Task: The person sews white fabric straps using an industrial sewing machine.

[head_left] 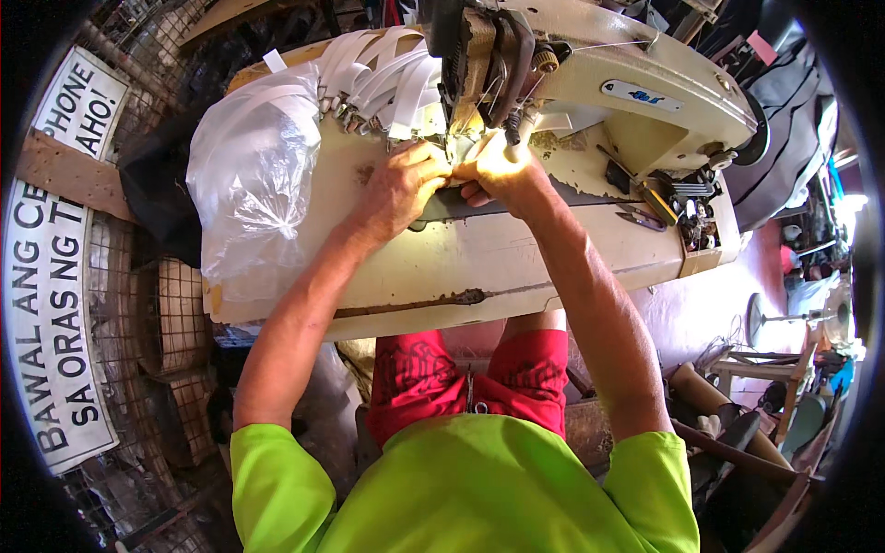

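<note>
Both hands meet under the needle area of a cream sewing machine (590,46), their fingertips nearly touching. My left hand (404,189) is closed in a pinch at the left of the presser foot. My right hand (505,175), brightly lit by the machine's lamp, pinches from the right with its fingers curled. Whatever lies between the fingers is hidden and too small to name. Just beyond my left hand, a row of white straps (373,74) with metal fittings at their near ends lies on the machine bed.
A clear plastic bag (253,175) with white contents sits left on the worn table (442,267). Scissors or snips (643,217) and a small parts box (702,235) lie at right. A wire mesh wall (115,304) with signs stands far left.
</note>
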{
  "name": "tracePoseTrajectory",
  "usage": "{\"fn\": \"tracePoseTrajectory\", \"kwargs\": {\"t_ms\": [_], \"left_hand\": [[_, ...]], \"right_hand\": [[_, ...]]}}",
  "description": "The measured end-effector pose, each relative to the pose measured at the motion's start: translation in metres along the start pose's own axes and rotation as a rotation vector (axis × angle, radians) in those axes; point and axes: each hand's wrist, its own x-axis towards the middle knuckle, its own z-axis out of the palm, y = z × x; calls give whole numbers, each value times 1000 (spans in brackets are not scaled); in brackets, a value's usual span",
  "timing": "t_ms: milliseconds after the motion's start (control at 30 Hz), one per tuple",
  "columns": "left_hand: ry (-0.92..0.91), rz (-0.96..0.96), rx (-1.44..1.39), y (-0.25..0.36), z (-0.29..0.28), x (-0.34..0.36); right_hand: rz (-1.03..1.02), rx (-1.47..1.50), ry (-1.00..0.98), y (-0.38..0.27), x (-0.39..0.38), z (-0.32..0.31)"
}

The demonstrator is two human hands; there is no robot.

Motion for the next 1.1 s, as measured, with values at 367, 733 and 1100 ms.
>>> {"fn": "tracePoseTrajectory", "kwargs": {"t_ms": [367, 733, 1100], "left_hand": [[-144, 143, 143, 3, -5, 1], [-132, 49, 85, 8, -11, 0], [-104, 153, 268, 3, -13, 11]], "right_hand": [[174, -353, 118, -11, -35, -34], [-912, -940, 192, 9, -65, 8], [-936, -871, 29, 21, -13, -16]]}}
